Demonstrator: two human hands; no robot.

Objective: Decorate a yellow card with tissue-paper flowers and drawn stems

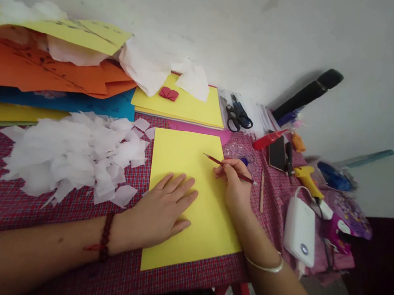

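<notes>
A blank-looking yellow sheet of paper (198,232) lies on the checked tablecloth in front of me. My left hand (161,209) rests flat on its left half, fingers spread. Over the sheet's right edge, my right hand (235,186) grips a dark red pencil (213,159) between thumb and fingers. The pencil is tilted, its tip pointing left above the upper part of the sheet; whether it touches the paper I cannot tell. Left of the sheet sits a heap of white tissue paper pieces (80,154).
Behind are stacked yellow sheets (195,110) with a small red folded paper (168,93), and orange paper (45,66). To the right lie black-handled scissors (237,116), a red tube (269,139), a phone (277,153), a yellow glue gun (307,180), a white power bank (300,228) and a wooden stick (262,193).
</notes>
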